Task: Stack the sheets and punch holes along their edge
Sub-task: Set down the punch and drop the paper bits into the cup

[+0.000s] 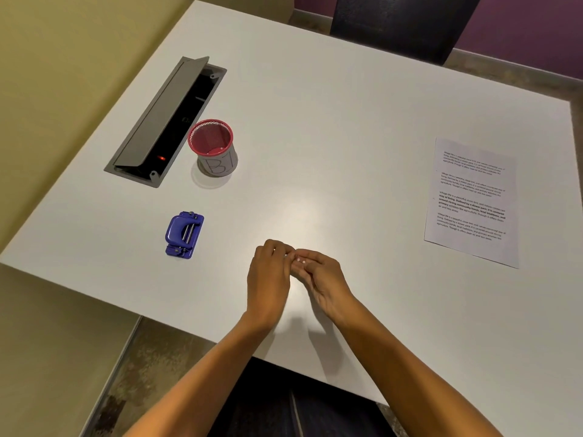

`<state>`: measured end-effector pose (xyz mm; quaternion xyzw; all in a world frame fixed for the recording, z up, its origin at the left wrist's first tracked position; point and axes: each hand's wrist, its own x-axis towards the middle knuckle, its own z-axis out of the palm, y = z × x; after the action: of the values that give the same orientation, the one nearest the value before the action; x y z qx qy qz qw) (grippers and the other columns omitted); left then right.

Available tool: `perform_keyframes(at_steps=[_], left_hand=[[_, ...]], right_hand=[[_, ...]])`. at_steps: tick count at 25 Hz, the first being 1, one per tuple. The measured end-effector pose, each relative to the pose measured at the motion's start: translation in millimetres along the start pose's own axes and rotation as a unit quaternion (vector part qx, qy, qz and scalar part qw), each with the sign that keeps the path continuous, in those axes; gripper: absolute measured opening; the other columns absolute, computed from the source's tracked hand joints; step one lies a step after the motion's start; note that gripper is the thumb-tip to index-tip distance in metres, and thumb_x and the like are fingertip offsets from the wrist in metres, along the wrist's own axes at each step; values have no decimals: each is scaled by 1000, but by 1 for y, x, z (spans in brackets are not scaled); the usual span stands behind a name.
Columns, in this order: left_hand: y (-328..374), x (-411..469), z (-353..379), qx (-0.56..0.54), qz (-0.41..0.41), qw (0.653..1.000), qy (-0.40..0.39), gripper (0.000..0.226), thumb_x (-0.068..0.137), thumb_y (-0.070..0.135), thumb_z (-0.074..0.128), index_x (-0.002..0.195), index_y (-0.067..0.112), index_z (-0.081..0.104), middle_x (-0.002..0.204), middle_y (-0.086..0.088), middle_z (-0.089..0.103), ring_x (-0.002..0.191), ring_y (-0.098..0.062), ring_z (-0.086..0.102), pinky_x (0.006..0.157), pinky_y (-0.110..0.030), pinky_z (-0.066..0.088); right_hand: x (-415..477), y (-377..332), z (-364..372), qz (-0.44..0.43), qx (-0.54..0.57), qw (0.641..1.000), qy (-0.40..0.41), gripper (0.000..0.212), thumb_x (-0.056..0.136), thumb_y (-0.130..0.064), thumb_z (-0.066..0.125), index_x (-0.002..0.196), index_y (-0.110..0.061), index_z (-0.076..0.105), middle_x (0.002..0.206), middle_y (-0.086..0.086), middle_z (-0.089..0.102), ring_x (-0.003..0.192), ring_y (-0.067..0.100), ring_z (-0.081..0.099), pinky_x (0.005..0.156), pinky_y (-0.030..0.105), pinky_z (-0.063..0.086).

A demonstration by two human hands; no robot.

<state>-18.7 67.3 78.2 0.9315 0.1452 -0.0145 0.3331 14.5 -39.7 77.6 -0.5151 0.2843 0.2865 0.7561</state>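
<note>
A stack of printed white sheets [473, 201] lies flat at the right side of the white table [331, 121]. The blue hole punch [184, 234] rests on the table to the left, apart from both hands. My right hand [318, 279] is cupped palm up near the front edge, and a few tiny white paper dots [301, 262] lie on its fingers. My left hand [268, 272] meets it from the left, fingertips pinched together at the right hand's fingers. Whether the left fingertips hold a dot is hidden.
A red mesh cup [212, 146] with a white paper label marked "BI" stands behind the punch. Left of it, a grey cable hatch [164, 121] in the tabletop stands with its lid raised. A dark chair [407, 23] stands at the far edge.
</note>
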Motion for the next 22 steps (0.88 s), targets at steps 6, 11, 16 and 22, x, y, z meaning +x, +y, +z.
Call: perform_keyframes(at_steps=[6,11,16,22], left_hand=[[-26,13,-5,-33,9,998,57,22,98,13,40,104,17,60,112,7,57,100,-5,49,79,-15,42],[-64,33,14,41,-41,998,23,45,100,25,38,142,9,40,156,-6,27,146,-21,23,120,-37,21],[-81,38,26,137,-18,990,15,62,100,33,33,153,11,9,162,-4,3,150,-18,5,122,-35,5],[-86,40,32,129,-13,991,44,63,98,35,33,153,12,11,162,-1,8,150,-15,7,122,-32,6]], right_hand=[[8,-12,-5,11,-15,999,29,22,90,13,49,104,6,64,93,17,69,84,25,71,80,28,60],[20,-43,4,-44,-99,994,31,14,88,7,59,84,-1,69,81,17,67,76,28,66,83,37,60],[42,-95,53,-151,-252,955,43,9,81,5,69,78,-2,73,70,12,70,61,20,69,57,23,58],[83,-139,155,-347,-380,857,-31,16,77,17,55,75,10,69,61,12,63,50,20,60,56,28,59]])
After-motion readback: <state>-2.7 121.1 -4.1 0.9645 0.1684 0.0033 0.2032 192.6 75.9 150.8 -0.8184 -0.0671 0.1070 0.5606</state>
